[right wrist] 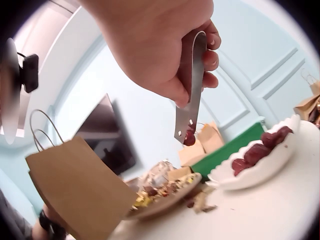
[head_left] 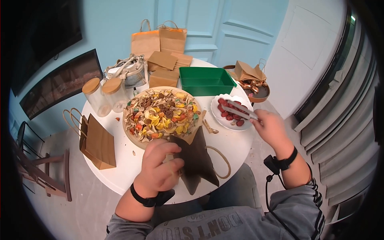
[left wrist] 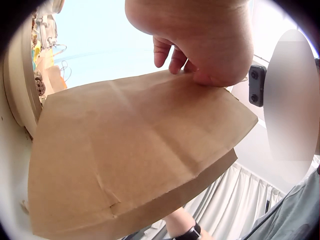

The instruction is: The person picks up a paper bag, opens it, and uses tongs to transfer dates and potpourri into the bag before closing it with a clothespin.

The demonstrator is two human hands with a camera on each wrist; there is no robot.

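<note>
My left hand (head_left: 158, 166) grips a brown paper bag (head_left: 196, 160) by its edge, over the table's front. The bag's dark mouth and a rope handle (head_left: 221, 162) show in the head view; its creased side fills much of the left wrist view. With my right hand (head_left: 272, 126) I hold metal tongs (head_left: 240, 109) between thumb and fingers. A dark red dried fruit (right wrist: 189, 137), like a red date, sits at the tong tips in the right wrist view. Below the tongs stands a white scalloped bowl (head_left: 216, 117) of red dates (head_left: 229, 116).
A round tray (head_left: 127, 130) of mixed dried petals and slices covers the table's middle. Behind stand a green bin (head_left: 206, 90), paper bags (head_left: 173, 40) and a grey handbag (head_left: 130, 76). At left are two wooden-lidded jars (head_left: 96, 98) and another paper bag (head_left: 98, 140).
</note>
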